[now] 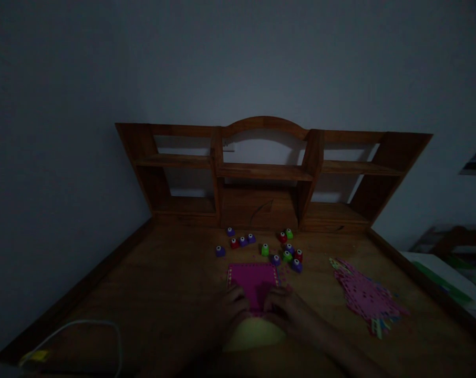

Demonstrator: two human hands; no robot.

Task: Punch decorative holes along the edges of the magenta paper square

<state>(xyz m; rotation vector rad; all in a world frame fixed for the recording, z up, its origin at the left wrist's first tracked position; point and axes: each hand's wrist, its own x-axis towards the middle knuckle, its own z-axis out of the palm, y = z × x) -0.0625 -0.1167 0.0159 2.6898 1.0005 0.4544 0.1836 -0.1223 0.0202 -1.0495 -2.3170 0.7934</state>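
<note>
A magenta-pink sheet, apparently paper or card, lies on the wooden desk before me with small punched or dotted marks along its edges. At its near left corner my left hand has its fingers curled over the edge. My right hand grips the near right part, fingers bent and pressed in. Both fingertips are dim and partly hidden. Just below the sheet shows a pale yellow rounded surface that I cannot identify. Small pink bits are scattered by the sheet's right edge.
Several purple, red and green craft punches stand beyond the sheet. On the right lies a pile of pink punched strips or sheets. A wooden shelf unit lines the back. A white cable loops at near left.
</note>
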